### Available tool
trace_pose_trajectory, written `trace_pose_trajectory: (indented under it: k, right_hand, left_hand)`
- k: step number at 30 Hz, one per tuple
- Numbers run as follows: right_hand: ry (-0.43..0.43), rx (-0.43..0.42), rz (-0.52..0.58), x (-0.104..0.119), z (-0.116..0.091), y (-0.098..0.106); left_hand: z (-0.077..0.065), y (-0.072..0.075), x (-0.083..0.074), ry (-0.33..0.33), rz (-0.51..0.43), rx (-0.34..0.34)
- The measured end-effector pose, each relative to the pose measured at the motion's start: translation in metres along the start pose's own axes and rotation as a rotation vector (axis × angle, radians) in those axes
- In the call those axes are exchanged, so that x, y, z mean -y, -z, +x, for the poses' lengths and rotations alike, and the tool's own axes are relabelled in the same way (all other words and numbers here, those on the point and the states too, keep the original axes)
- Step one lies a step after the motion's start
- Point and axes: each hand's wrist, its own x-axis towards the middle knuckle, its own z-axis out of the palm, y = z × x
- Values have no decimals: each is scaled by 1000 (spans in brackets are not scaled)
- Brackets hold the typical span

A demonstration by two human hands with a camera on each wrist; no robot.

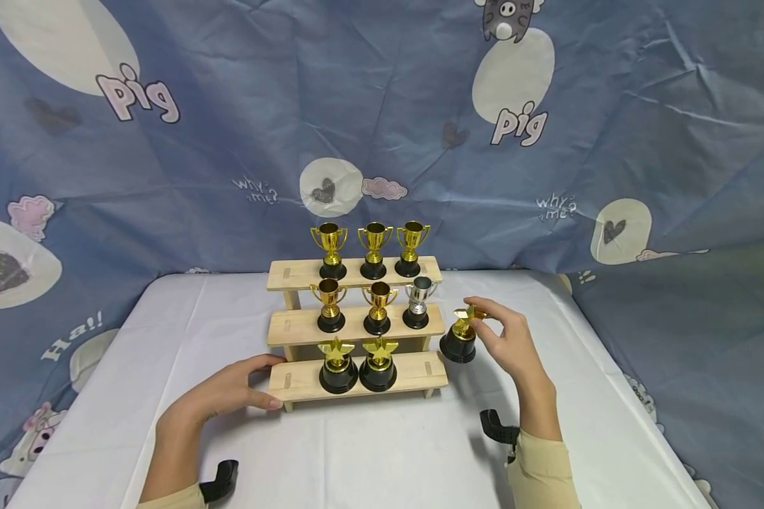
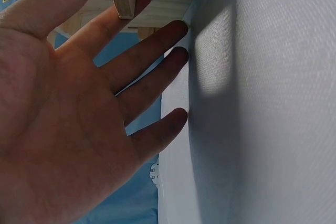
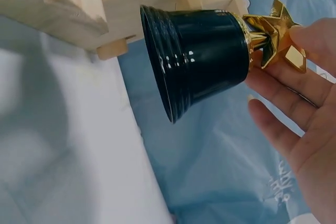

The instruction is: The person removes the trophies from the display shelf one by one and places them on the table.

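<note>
My right hand (image 1: 506, 339) pinches a star trophy (image 3: 210, 51) by its gold star, with thumb and fingertips. The trophy's black base (image 1: 458, 346) hangs just right of the wooden three-step display stand (image 1: 414, 373), slightly tilted. My left hand (image 1: 226, 389) is at the left end of the bottom step, thumb by the front corner and index finger by the back one. In the left wrist view, that hand's fingers (image 2: 144, 51) are spread and nearly straight. Two star trophies, one left (image 1: 338, 371) and one right (image 1: 378, 371), stand side by side on the bottom step.
Three gold cups (image 1: 373, 249) with black bases line the top step. On the middle step are two gold cups (image 1: 331, 304) and a silver cup (image 1: 417, 300) at the right. A white cloth (image 1: 356, 459) covers the table; a blue printed curtain (image 1: 229, 141) hangs behind.
</note>
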Motion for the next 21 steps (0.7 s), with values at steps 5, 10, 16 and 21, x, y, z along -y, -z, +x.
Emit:
trace_pose_trajectory:
  k: [5, 10, 16, 21]
  right_hand:
    - [-2, -45, -4, -6, 4, -3]
    - [-26, -82, 5, -6, 8, -7]
    - [-38, -113, -2, -8, 13, -10]
    - [-59, -131, -15, -13, 17, -12]
  left_hand:
    - [0, 0, 0, 2, -4, -3]
    - [-1, 0, -1, -1, -8, -3]
    - [-1, 1, 1, -18, -6, -9]
    - [0, 0, 2, -10, -2, -9]
